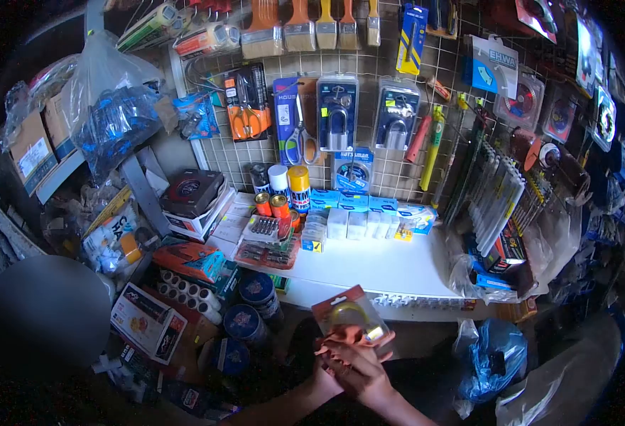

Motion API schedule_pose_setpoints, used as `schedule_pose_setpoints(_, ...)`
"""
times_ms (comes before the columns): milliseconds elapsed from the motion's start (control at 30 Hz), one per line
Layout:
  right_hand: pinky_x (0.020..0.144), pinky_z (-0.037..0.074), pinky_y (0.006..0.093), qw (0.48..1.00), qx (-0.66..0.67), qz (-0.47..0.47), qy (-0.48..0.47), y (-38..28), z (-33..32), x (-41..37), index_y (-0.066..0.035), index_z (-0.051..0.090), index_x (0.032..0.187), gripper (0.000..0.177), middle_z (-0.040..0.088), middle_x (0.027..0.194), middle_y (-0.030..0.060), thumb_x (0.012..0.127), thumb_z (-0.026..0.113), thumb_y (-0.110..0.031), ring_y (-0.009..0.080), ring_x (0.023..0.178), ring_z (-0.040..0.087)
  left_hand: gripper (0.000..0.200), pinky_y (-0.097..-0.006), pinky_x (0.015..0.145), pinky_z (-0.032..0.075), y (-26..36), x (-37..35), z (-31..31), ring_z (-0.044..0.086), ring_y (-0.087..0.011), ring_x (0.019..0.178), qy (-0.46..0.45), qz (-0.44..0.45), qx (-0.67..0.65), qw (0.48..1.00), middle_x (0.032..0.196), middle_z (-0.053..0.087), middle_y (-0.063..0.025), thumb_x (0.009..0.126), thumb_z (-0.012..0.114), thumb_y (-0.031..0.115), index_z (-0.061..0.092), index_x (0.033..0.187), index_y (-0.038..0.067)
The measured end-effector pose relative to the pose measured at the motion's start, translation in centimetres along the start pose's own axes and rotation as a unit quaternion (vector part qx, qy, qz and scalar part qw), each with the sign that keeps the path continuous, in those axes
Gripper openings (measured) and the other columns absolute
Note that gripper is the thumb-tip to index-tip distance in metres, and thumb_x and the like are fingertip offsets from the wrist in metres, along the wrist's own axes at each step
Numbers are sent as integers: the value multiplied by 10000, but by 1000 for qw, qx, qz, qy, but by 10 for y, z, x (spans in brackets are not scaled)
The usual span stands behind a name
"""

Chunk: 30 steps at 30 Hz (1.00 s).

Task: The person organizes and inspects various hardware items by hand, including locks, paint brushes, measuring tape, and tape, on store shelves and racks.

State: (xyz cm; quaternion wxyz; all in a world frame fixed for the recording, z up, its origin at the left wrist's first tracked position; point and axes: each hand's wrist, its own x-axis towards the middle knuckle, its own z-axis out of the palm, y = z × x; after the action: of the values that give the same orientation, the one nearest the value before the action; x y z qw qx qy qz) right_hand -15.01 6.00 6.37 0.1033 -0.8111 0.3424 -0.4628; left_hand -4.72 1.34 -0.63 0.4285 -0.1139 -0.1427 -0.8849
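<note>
By the counter | 2 hands: grip closed around 1 blister pack | 2 padlocks hanging beyond

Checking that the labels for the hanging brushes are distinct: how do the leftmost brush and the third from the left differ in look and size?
The leftmost brush has an orange-brown handle; the third brush has a yellow one. The leftmost brush is clearly wider across the bristles, while the third brush is much narrower.

Both hang bristles down in front of the wire grid, and each has a metal band above its bristles.
</note>
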Motion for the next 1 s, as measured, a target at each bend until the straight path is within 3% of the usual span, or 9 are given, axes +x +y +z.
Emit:
schedule_pose_setpoints(33, 927, 517, 422, 1000, -25, -9, 16, 2, -3, 4, 13, 714, 1108, 317, 648, 1253, 179, 793, 743, -8, 339, 1097, 647, 680, -577, 1210, 245, -6, -4, 7, 300, -422, 1470, -25, 3, -27, 999, 1522, 441, -125, 969, 491, 605, 428, 1479, 159)
schedule_pose_setpoints(67, 893, 517, 402, 999, -18, 27, 34, 7, 1, 6, -5, 725, 1110, 340, 650, 1176, 157, 772, 757, -9, 335, 1087, 636, 660, -528, 1198, 280, -16, -19, -9, 355, -364, 1442, 109, 49, 60, 991, 1501, 463, -112, 971, 520, 572, 434, 1472, 151)
schedule_pose_setpoints(133, 895, 522, 407, 995, -47, 74, 48, 0, -16, 26, -42, 732, 1131, 330, 634, 1191, 150, 800, 733, -41, 336, 1073, 625, 560, -396, 1145, 364, -15, -22, -3, 495, -220, 1332, 69, 53, 67, 994, 1440, 519, -73, 990, 575, 420, 457, 1439, 107)
schedule_pose_setpoints(300, 878, 551, 385, 994, -66, 80, 37, 23, -30, 27, -84, 748, 1139, 431, 607, 1172, 126, 715, 787, -14, 302, 1041, 623, 497, -587, 1138, 345, 17, -33, -2, 475, -319, 1356, 211, -20, 213, 954, 1459, 508, -120, 988, 493, 245, 428, 1462, 113)
schedule_pose_setpoints(467, 775, 582, 323, 974, -89, 150, 143, 29, -20, 10, -45, 742, 1129, 435, 599, 1145, 150, 709, 790, 58, 250, 996, 647, 524, -570, 1105, 406, 30, -28, 4, 523, -328, 1312, 250, 14, 192, 949, 1439, 524, -155, 989, 487, 294, 410, 1464, 87)
schedule_pose_setpoints(567, 836, 532, 355, 984, -6, 129, 121, 30, -14, -6, -19, 715, 1152, 317, 595, 1130, 133, 836, 727, -6, 292, 1011, 613, 527, -575, 1097, 418, 34, -26, 3, 546, -338, 1282, 227, 36, 191, 954, 1377, 572, -158, 998, 467, 367, 474, 1410, 39)
schedule_pose_setpoints(767, 928, 507, 386, 984, -114, 113, 80, 13, -17, -10, -29, 724, 1110, 340, 592, 1170, 132, 770, 732, -38, 322, 1105, 563, 510, -486, 1129, 393, 16, -26, -7, 544, -311, 1275, 268, 32, 36, 962, 1361, 576, -148, 1009, 485, 361, 479, 1405, 40)
schedule_pose_setpoints(900, 925, 521, 400, 982, -150, 114, 31, 13, 3, -33, -24, 730, 1062, 325, 597, 1178, 158, 738, 751, -19, 357, 1102, 579, 558, -461, 1105, 408, -1, -10, 24, 558, -283, 1238, 309, 26, 118, 943, 1305, 592, -140, 1027, 458, 497, 526, 1352, 49)
schedule_pose_setpoints(1000, 913, 546, 374, 983, 20, 138, 116, 1, 28, -27, 1, 706, 1098, 337, 622, 1171, 161, 772, 789, -18, 322, 1072, 652, 576, -490, 1174, 344, 2, -20, -19, 622, -248, 1106, 133, 38, 143, 980, 1128, 659, -113, 1028, 396, 582, 629, 1093, 60)
